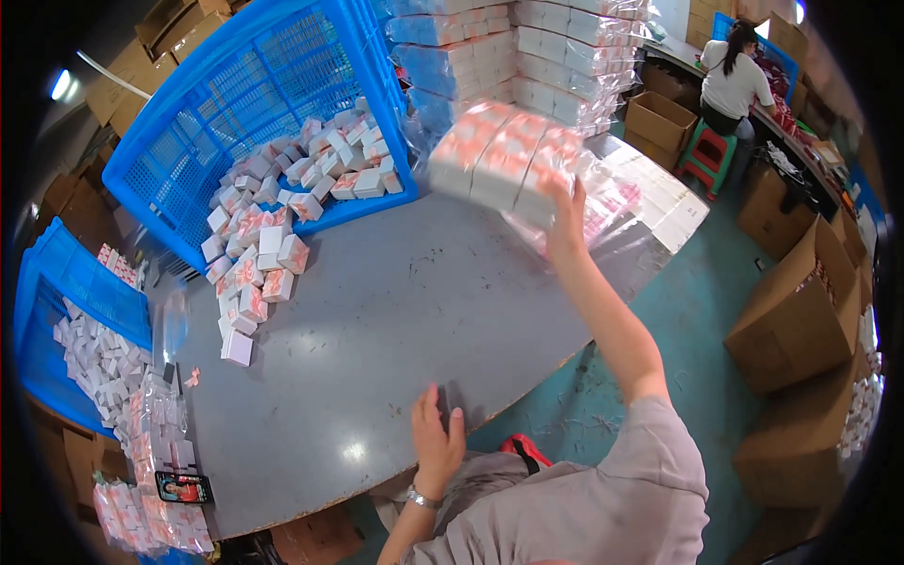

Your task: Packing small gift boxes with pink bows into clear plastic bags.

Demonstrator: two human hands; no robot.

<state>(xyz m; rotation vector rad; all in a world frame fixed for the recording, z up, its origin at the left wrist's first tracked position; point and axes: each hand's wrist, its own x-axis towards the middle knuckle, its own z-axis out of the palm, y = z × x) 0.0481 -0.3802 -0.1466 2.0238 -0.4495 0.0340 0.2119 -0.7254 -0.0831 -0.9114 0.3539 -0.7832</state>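
Observation:
My right hand (563,215) is out over the far right of the grey table (377,311), gripping the right end of a pack of small white and orange boxes (504,155). The pack looks wrapped in clear plastic and slightly smeared by motion. Beneath it lie clear plastic bags (617,196) with pink print. My left hand (439,441) hovers by the table's near edge, fingers apart and nothing in it. Loose small boxes (250,268) spill from a tipped blue plastic crate (179,141) onto the table's far left; some remain inside the crate.
Wrapped packs (565,61) are stacked high behind the table. Another blue crate (89,282) of small boxes stands at the left, near a phone (184,487) lying on wrapped packs. Large cartons (786,315) line the right side. A person (739,80) sits on a stool at the back right.

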